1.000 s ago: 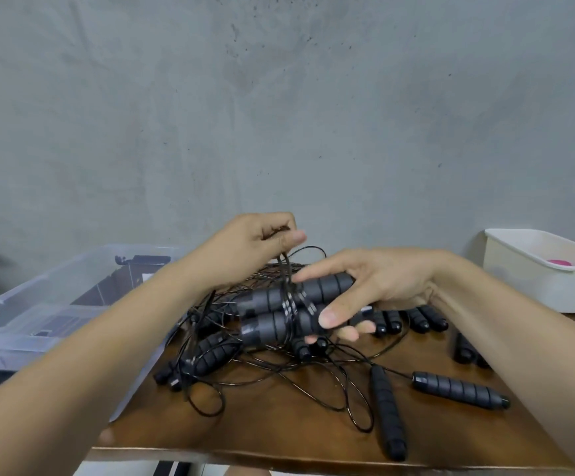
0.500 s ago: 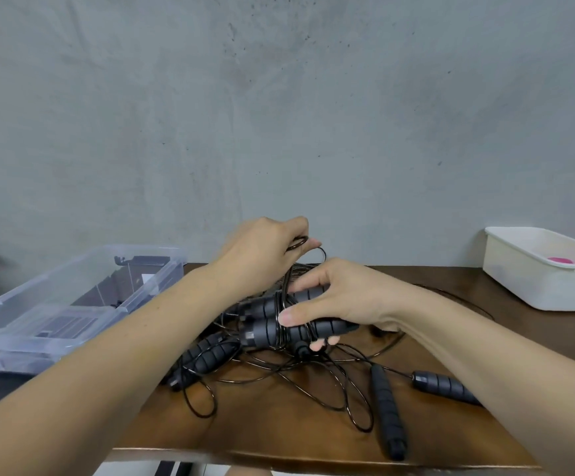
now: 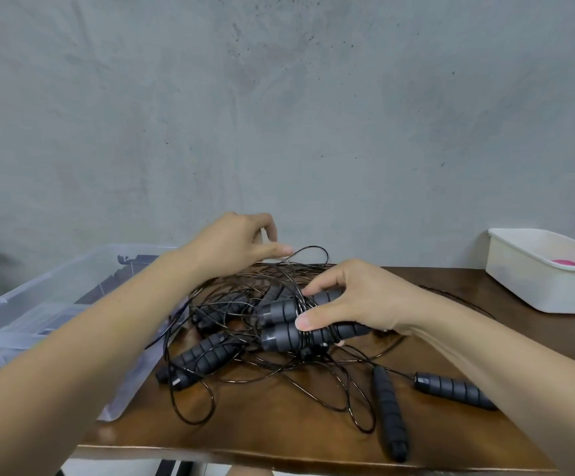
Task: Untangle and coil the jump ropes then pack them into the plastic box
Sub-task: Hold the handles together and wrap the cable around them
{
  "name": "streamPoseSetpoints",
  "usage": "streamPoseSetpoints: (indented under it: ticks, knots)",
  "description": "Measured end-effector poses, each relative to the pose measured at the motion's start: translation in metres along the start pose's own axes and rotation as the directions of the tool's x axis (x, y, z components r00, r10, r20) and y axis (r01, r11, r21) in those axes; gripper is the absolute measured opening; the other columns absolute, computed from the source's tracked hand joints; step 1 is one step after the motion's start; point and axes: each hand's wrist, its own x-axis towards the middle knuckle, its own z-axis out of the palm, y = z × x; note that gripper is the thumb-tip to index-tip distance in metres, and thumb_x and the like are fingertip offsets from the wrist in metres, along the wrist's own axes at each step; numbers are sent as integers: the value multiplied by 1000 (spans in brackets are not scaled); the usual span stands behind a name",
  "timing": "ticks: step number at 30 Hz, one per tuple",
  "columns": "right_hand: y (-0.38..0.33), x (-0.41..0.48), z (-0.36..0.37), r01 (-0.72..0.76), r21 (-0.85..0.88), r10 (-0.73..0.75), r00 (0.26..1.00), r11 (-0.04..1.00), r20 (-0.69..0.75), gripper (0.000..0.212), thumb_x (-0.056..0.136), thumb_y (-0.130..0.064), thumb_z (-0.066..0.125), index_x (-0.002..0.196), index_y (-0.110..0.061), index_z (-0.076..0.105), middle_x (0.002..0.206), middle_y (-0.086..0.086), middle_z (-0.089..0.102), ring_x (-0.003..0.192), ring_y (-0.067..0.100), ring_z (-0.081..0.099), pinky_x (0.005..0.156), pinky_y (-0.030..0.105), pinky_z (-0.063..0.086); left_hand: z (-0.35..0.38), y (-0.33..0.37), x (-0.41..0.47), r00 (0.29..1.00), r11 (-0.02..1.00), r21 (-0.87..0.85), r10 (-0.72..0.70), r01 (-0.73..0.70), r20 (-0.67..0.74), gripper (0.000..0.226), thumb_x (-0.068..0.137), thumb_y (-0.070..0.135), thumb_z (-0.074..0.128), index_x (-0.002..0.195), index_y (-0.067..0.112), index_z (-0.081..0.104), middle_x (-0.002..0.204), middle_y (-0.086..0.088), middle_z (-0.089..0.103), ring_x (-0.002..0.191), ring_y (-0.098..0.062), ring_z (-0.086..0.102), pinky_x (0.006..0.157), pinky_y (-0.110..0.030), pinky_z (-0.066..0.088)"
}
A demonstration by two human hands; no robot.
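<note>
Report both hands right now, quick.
Left hand: pinches a black rope cord above the tangle.
Right hand: grips two grey handles wound with cord.

The jump ropes (image 3: 272, 359), thin black cables with ribbed dark grey handles, were heaped in a tangle at the centre of the counter (image 3: 279, 441). Two handles (image 3: 281, 324) were held side by side just right of centre, cable wound round them. Another pair (image 3: 203, 355) lay at the tangle's lower left, and two single handles (image 3: 391, 413) were spread at lower right. The clear plastic box (image 3: 38, 297) stood open at middle left.
</note>
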Motion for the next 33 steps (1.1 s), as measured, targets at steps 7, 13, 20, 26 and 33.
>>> streamPoseSetpoints:
  ticks: [7, 13, 20, 26, 33]
  knots:
    - [-2, 6, -12, -100, 69, 88, 982, 993, 166, 34, 78, -40, 96, 105, -23, 85, 89, 12, 81, 79, 37, 77, 76, 42, 64, -5, 33, -26, 956, 930, -242, 245, -278, -159, 10, 102, 27, 65, 107, 33, 72, 110, 17, 67, 103, -3, 67, 87, -27, 51]
    - [-7, 5, -29, -123, 27, 118, 984, 992, 137, 37, 74, -42, 96, 105, -24, 85, 93, 12, 82, 88, 35, 80, 85, 48, 66, 2, 56, -48, 927, 853, -382, 375, -356, -25, 23, 96, 23, 77, 117, 31, 72, 120, 16, 66, 122, -8, 62, 99, -19, 45]
    - [-17, -1, -42, -95, 56, 85, 984, 994, 160, 31, 79, -32, 94, 105, -18, 85, 98, 18, 81, 81, 29, 78, 78, 42, 65, 8, 43, -39, 908, 883, -213, 406, -418, -101, 32, 91, 11, 70, 112, 34, 70, 120, 17, 63, 114, -12, 64, 93, -28, 49]
    - [-9, -6, -48, -114, 52, 103, 980, 992, 171, 33, 77, -33, 94, 105, -17, 85, 103, 21, 80, 90, 36, 76, 91, 52, 61, -3, 30, -24, 982, 806, -564, 180, -177, -51, 17, 95, 14, 77, 107, 25, 83, 93, 4, 80, 91, -17, 75, 84, -19, 52]
    - [-8, -13, -52, -61, 68, 53, 992, 996, 111, 28, 78, -33, 93, 104, -24, 86, 98, 12, 82, 89, 26, 78, 93, 45, 62, 28, -13, 6, 996, 897, -442, -58, 25, -62, 10, 101, 25, 70, 97, 28, 79, 83, 8, 79, 74, -11, 75, 85, -43, 61]
